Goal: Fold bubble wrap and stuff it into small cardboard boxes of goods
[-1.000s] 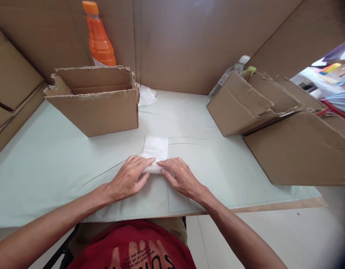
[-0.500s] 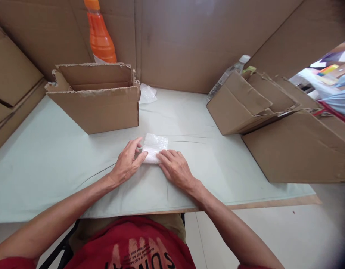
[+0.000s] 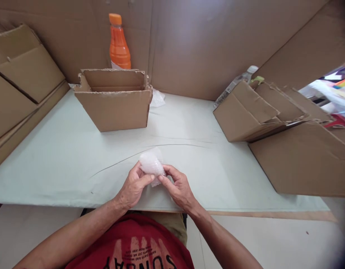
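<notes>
Both hands meet at near-centre of the table (image 3: 63,164), just above its near edge. Left hand (image 3: 133,186) & right hand (image 3: 176,186) together grasp a small bubble-wrap bundle (image 3: 150,164), rolled up, whitish, lifted off the surface. Left fingers curl round its left side, thumb on the near side; right thumb & forefinger pinch its lower right end. What's inside the bundle can't be made out.

Table has a pale green cover w/ a long crease running left to right, just beyond the hands.

Far left-centre: open box (image 3: 115,99), top flaps torn, standing upright, well apart from the hands. Behind it an orange bottle (image 3: 119,45) w/ orange cap, upright against the cardboard wall (image 3: 203,45). Just right of the box, at the wall's foot, a crumpled bit of clear plastic (image 3: 157,99).

Right side: a tilted stack of flat cartons (image 3: 273,112), leaning, w/ a large one nearest the near-right table edge. A clear bottle (image 3: 236,80) lies tipped behind the stack's far-left corner, white cap up.

Far left: more flat cardboard (image 3: 21,86) leaning along the table's side.

Near bottom: person's red shirt (image 3: 133,250) w/ pale print.
</notes>
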### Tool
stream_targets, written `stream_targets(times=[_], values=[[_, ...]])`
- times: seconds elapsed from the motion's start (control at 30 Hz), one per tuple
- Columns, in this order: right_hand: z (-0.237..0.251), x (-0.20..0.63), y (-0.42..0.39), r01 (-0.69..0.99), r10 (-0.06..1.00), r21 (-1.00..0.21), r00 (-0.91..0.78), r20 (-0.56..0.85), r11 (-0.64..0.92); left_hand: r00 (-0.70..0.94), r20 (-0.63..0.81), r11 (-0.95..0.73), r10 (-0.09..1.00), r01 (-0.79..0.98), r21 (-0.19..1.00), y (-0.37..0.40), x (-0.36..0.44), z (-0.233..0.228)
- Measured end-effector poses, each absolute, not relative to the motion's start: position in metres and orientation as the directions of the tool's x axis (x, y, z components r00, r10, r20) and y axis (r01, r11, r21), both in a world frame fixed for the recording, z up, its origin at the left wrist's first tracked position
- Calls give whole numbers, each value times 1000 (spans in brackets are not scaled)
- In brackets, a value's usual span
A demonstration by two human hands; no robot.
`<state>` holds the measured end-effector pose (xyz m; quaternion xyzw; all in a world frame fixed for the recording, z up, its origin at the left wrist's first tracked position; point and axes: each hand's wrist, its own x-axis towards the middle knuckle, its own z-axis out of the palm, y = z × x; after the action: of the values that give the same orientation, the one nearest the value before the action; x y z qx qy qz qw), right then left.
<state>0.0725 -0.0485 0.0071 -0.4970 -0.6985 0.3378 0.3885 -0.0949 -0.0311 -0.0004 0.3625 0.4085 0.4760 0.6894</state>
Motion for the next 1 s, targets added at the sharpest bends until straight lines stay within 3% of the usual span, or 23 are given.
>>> stream_targets(times=[0.13, 0.27, 0.4, 0.53, 0.67, 0.83, 0.9, 1.0], values=[[15, 86, -44, 542, 942, -770, -187, 279, 336, 146, -106, 128, 984, -154, 980, -34, -103, 5], [30, 91, -33, 404, 944, -866, -269, 193, 293, 206, 21, -41, 978, 90, 995, -36, -105, 11], [33, 80, -26, 194, 940, -929, -199, 278, 316, 250, -8, -12, 968, 82, 997, -37, -104, 16], [26, 77, -23, 104, 982, -980, -95, 162, 172, 338, -58, 22, 939, 111, 994, -31, -110, 21], [29, 87, -21, 132, 976, -989, -212, 43, 72, 402, -111, 1, 909, 264, 964, -23, -122, 23], [39, 91, -18, 351, 923, -934, -378, -71, 72, 584, -151, -131, 798, 411, 902, -15, -143, 23], [40, 94, -15, 325, 939, -944, -338, -61, 56, 542, -40, -253, 840, 455, 854, -3, -156, 34], [38, 104, -12, 231, 971, -973, -235, -53, 2, 344, 381, -513, 858, 599, 614, 32, -181, 63]])
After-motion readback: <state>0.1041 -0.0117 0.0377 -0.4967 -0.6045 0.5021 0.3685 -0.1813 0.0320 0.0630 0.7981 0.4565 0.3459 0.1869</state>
